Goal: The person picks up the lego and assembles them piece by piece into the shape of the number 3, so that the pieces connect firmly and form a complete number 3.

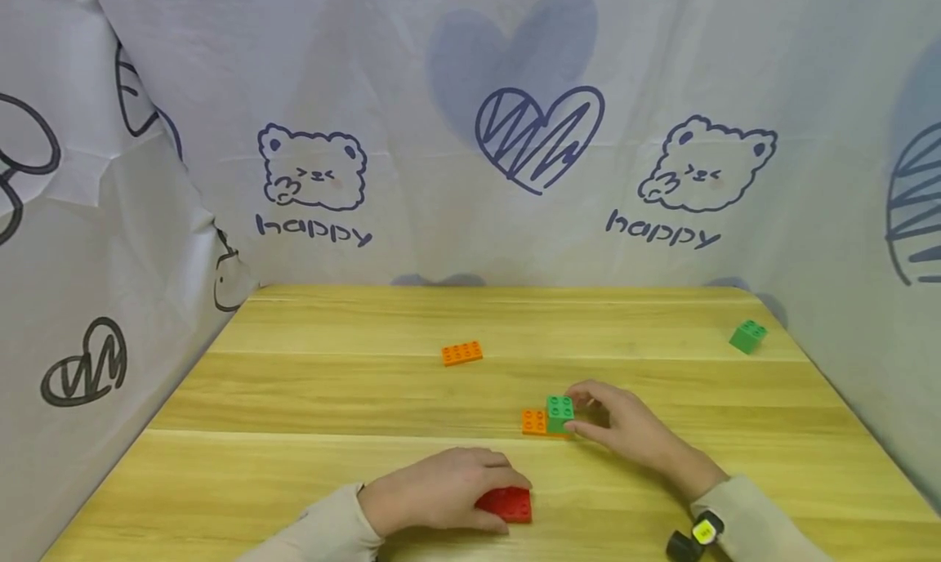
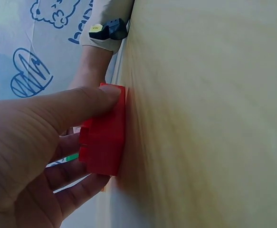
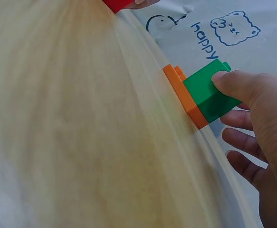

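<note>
My left hand (image 1: 448, 487) grips a red building brick (image 1: 518, 506) near the front of the table. In the left wrist view the thumb lies along one side of the red brick (image 2: 106, 149), with the fingers round the other; its studs face the palm. Farther back and to the right, my right hand (image 1: 628, 425) pinches a green square brick (image 1: 559, 413). That brick sits on the right half of a thin orange brick (image 1: 533, 421), whose left studs stay uncovered. In the right wrist view the thumb presses the green brick's (image 3: 207, 92) side.
Another thin orange brick (image 1: 461, 353) lies farther back on the wooden table (image 1: 331, 399). A second green brick (image 1: 748, 336) stands near the far right corner. Printed white cloth (image 1: 441, 243) hangs behind the table and at both sides.
</note>
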Demonstrator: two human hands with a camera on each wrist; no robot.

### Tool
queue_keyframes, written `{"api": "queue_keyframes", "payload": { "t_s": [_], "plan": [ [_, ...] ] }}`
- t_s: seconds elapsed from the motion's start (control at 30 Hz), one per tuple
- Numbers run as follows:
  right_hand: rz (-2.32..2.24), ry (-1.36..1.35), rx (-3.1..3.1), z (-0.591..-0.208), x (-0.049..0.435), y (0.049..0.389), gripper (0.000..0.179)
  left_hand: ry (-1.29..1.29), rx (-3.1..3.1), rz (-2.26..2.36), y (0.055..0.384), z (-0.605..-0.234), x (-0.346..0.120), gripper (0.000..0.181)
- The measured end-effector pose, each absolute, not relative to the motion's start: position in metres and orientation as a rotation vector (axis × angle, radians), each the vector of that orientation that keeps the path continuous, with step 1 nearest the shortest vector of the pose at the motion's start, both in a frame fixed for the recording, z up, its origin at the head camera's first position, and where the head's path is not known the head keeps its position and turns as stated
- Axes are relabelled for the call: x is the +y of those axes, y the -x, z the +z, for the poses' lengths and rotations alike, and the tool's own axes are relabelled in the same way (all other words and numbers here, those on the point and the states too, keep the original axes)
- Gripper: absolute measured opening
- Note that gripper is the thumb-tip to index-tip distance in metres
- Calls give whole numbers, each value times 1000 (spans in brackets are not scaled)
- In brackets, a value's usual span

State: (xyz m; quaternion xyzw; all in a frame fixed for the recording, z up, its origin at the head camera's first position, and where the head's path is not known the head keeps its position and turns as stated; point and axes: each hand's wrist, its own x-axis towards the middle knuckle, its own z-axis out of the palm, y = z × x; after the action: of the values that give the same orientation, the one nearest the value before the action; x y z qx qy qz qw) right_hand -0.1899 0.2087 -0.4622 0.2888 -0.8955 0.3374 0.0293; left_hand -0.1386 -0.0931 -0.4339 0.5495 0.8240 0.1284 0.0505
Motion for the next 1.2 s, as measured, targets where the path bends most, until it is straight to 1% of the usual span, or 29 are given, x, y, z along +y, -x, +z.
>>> {"api": "queue_keyframes", "payload": {
  "t_s": [0.13, 0.3, 0.57, 0.73, 1.2],
  "plan": [
    [1035, -898, -2750, -463, 209, 190, 40, -1711, 2518, 387, 139, -433, -94, 39],
    [1037, -895, -2745, -465, 209, 191, 39, -1731, 2559, 376, 142, -429, -94, 38],
    [1039, -876, -2778, -466, 209, 190, 42, -1701, 2612, 356, 152, -413, -90, 40],
    [1050, -891, -2757, -466, 209, 191, 40, -1664, 2632, 352, 161, -404, -85, 42],
    [1049, -919, -2729, -466, 210, 193, 40, -1631, 2745, 416, 184, -396, -72, 44]
  ]
}}
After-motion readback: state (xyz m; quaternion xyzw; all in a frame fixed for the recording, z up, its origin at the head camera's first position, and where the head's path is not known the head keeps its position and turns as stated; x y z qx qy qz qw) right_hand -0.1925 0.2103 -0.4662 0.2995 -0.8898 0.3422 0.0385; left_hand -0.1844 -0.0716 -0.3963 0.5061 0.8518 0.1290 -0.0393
